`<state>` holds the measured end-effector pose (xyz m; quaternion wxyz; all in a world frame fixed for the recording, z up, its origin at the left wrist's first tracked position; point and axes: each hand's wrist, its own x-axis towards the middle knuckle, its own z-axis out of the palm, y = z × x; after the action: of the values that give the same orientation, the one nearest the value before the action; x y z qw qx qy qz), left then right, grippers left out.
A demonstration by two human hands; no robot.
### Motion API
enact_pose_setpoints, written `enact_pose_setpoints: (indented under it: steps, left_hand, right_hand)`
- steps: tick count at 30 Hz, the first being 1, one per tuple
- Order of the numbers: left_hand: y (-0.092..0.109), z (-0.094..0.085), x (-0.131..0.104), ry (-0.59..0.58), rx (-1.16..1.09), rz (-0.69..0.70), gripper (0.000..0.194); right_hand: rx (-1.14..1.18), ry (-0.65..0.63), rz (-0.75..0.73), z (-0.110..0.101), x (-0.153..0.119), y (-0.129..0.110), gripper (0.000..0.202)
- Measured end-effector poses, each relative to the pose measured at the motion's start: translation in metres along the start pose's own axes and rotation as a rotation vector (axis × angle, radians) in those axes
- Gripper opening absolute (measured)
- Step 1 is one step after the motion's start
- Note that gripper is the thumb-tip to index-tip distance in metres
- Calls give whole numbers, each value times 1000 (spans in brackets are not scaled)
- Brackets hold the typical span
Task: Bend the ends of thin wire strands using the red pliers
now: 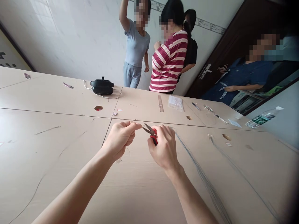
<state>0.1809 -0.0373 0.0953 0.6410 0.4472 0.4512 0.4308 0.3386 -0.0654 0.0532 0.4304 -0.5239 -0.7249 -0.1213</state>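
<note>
Thumb and forefinger of my left hand (120, 138) are pinched together, closed on what looks like a thin wire, mostly hidden by the fingers. A fine strand (128, 151) curves out just below that hand. My right hand (163, 147) grips small pliers (153, 134) with red handles. Their dark jaws are slightly parted and point left, close to my left fingertips. To the right of my right hand lies a bundle of thin grey wires (198, 169), running toward the table's near edge. A second wire bundle (240, 169) lies farther right.
Across the table (130, 193) are a black headset-like device (102, 86) with a white cable, a ruler (160, 103), a plastic bag (176, 103), a pen (196, 106) and a water bottle (263, 117). A long wire (42, 179) lies left. Several people stand beyond the table.
</note>
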Motion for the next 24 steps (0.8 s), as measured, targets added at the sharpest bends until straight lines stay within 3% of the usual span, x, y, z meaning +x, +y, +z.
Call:
enact_pose_setpoints:
  steps: [7, 24]
  left_hand:
    - [-2, 5, -3, -10, -34, 9, 16]
    - [-8, 15, -6, 1, -28, 28, 30]
  right_hand:
    - [-19, -17, 37, 5, -3, -4, 19]
    - [-57, -16, 99, 4, -4, -5, 15]
